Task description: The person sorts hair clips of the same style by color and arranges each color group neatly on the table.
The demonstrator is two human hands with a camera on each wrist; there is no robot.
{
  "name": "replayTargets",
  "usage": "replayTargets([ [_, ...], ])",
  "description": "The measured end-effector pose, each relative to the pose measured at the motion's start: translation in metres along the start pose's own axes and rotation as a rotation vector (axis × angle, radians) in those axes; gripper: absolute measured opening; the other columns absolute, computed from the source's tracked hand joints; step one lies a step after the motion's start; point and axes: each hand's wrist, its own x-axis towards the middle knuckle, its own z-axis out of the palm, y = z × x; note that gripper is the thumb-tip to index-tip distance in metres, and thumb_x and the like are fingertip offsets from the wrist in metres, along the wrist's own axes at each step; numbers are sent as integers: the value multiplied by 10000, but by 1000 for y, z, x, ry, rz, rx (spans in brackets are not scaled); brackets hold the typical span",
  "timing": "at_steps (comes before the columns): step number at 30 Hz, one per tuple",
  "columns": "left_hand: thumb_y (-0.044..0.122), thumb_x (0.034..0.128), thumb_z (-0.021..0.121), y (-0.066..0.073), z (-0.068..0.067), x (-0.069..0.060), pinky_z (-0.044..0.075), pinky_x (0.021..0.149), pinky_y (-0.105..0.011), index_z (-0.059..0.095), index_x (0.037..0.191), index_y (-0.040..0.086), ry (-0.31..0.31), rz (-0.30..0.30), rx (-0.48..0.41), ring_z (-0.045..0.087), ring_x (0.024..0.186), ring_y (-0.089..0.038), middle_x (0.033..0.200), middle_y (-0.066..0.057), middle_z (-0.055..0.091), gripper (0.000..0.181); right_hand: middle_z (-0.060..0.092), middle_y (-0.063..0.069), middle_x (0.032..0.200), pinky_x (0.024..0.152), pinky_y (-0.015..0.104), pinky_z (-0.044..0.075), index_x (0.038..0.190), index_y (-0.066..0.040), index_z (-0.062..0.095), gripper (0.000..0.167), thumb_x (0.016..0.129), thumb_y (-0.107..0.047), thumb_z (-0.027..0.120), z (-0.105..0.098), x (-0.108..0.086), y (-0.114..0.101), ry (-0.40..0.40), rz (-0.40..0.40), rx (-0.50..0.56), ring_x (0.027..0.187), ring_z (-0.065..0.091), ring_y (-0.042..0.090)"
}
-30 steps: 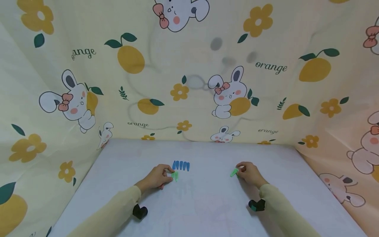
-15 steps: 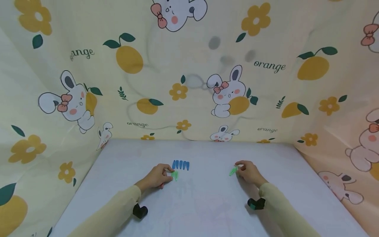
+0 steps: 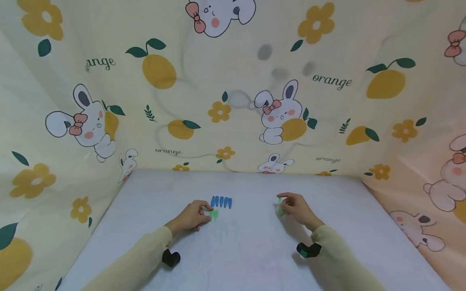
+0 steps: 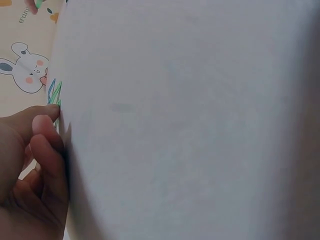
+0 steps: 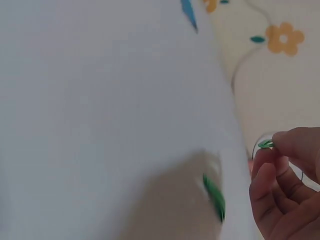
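Observation:
Several blue hair clips [image 3: 221, 201] lie side by side in a row on the white table. Just in front of the row's left end are green hair clips [image 3: 216, 215]. My left hand [image 3: 191, 216] rests there, thumb and index finger pinching the leftmost green clip at its ends; the fingertips partly cover it. To the right, my right hand [image 3: 299, 209] pinches a green hair clip [image 5: 265, 144] between thumb and index finger, raised off the table. Below that hand, another green hair clip [image 5: 214, 197] lies in its shadow.
The white table [image 3: 247, 250] reaches back to a hanging cloth [image 3: 240, 133] printed with rabbits and oranges, which also encloses both sides. Black wrist devices [image 3: 308, 250] sit under both sleeves.
My right hand has moved left and up slightly, and the green hair clip it pinches has turned more upright. My left hand has stayed by the green clips.

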Motion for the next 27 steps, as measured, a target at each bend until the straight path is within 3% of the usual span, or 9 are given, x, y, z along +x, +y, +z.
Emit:
replayTargets([
  [6, 129, 913, 737, -1, -1, -1, 365, 445, -212, 681, 1216, 98, 8, -6, 7, 487, 403, -107, 567, 26, 512, 310, 638, 191, 923, 659, 299, 542, 1316, 74, 592, 359, 975, -38, 577, 18, 1, -18, -63, 103, 82, 690, 574, 119],
  [9, 131, 918, 733, 1, 0, -1, 366, 449, -218, 678, 1223, 95, 3, -5, 4, 486, 405, -108, 567, 27, 513, 311, 631, 166, 937, 685, 303, 545, 1325, 80, 583, 367, 982, -48, 589, 24, 2, -25, -99, 111, 116, 708, 573, 117],
  [15, 134, 922, 729, 2, -1, 1, 355, 441, -210, 678, 1214, 102, 11, -11, -2, 479, 402, -111, 568, 19, 518, 298, 593, 55, 932, 723, 283, 554, 1339, 90, 559, 382, 989, -63, 586, 42, 9, -38, -148, 90, 190, 759, 605, 137],
  [19, 136, 923, 730, 1, -1, 0, 359, 441, -212, 676, 1218, 107, 3, -25, 4, 483, 402, -112, 567, 19, 520, 301, 615, 68, 945, 746, 278, 575, 1342, 93, 553, 391, 983, -56, 594, 60, 15, -42, -186, 68, 222, 809, 666, 171],
  [27, 139, 924, 728, 1, -1, -2, 351, 439, -206, 678, 1223, 117, 2, -20, -4, 475, 404, -108, 556, 20, 516, 304, 609, 54, 923, 752, 274, 593, 1320, 101, 570, 429, 910, -3, 643, 97, 24, -49, -226, 60, 288, 780, 678, 90],
])
